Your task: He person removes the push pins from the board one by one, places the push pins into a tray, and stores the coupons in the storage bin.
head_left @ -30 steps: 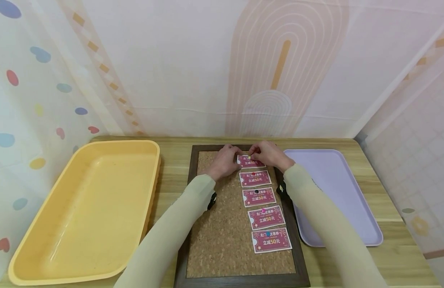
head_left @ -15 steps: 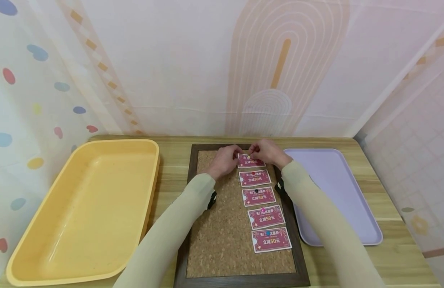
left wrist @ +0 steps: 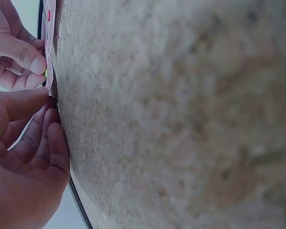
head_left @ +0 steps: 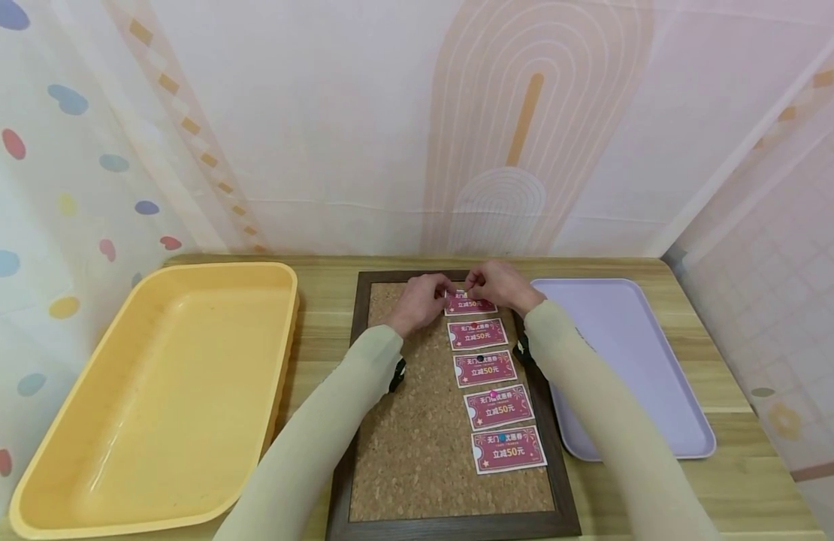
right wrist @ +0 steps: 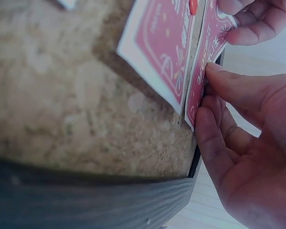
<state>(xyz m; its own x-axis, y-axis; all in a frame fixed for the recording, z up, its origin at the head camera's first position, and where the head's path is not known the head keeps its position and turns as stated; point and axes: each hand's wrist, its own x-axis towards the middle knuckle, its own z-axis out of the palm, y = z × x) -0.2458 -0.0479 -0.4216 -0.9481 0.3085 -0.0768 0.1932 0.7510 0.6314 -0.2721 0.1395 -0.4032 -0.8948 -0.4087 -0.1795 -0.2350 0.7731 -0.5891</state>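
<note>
A red coupon (head_left: 472,306) with white edges lies at the far end of a dark-framed cork board (head_left: 403,451). My left hand (head_left: 422,302) pinches its left end between thumb and fingers, which the left wrist view shows close over the cork. At the coupon's far edge, my right hand (head_left: 503,287) pinches a small yellow push pin (left wrist: 46,73); the pin's point is hidden. In the right wrist view, the thumb and curled fingers of the right hand (right wrist: 257,129) meet over the coupon (right wrist: 207,47).
Several matching coupons run in a column below, the nearest-hand one (head_left: 476,335) under a red pin and the lowest (head_left: 508,453) under a blue pin. A yellow tub (head_left: 180,391) stands left of the board, a lilac tray (head_left: 627,338) right. A curtained wall (head_left: 349,150) rises behind.
Both hands stay at the top coupon with hardly any movement. The right fingertips now cover more of the yellow push pin in the head view, which has shifted slightly.
</note>
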